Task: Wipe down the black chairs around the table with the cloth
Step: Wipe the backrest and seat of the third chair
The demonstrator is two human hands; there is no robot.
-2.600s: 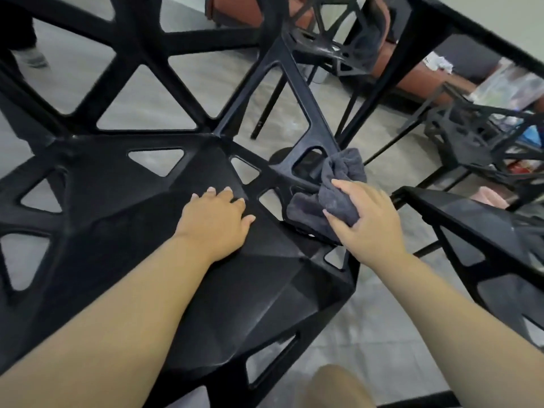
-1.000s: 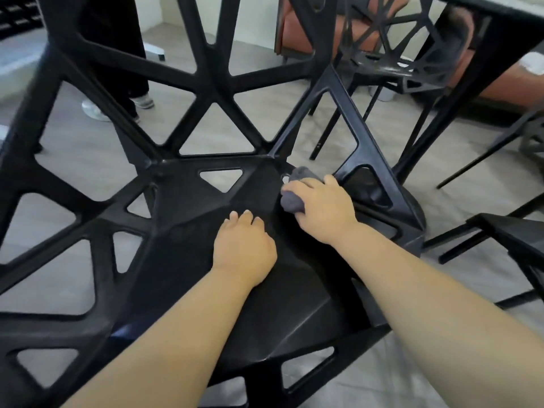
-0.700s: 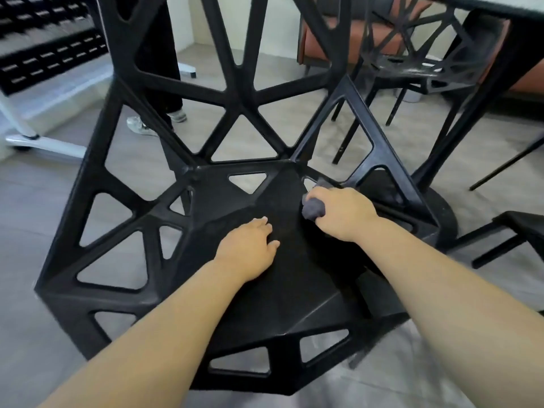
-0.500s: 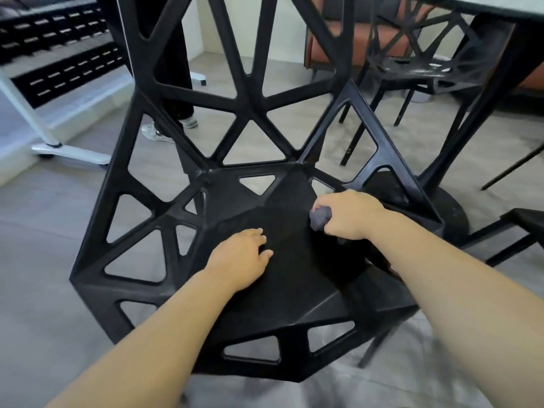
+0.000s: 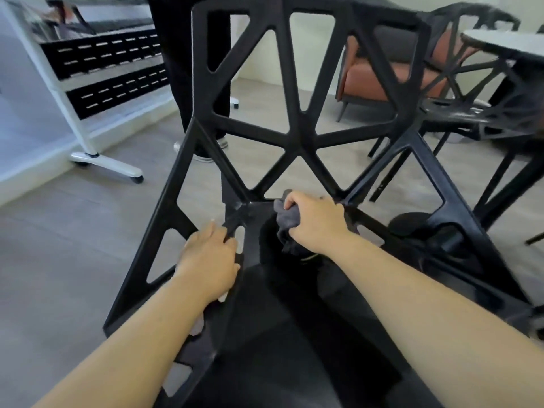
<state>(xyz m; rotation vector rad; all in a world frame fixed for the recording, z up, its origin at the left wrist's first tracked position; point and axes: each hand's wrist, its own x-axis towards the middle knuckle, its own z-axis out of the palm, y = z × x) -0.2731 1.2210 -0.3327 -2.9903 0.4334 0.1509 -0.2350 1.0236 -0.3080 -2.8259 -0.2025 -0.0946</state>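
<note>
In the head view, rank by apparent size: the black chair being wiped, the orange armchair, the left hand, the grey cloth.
black chair, filling most of the frame
orange armchair, farther off, partly hidden
left hand
grey cloth, bunched in the right hand, so only part shows

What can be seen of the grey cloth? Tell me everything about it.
The cloth is dark grey, soft and fuzzy-looking, like microfibre. It is bunched into a crumpled wad, not spread flat. The right hand grips it in a fist, so only folds sticking out beside and below the hand show. It sits at the back of the seat of the black chair, near the lattice backrest.
</note>
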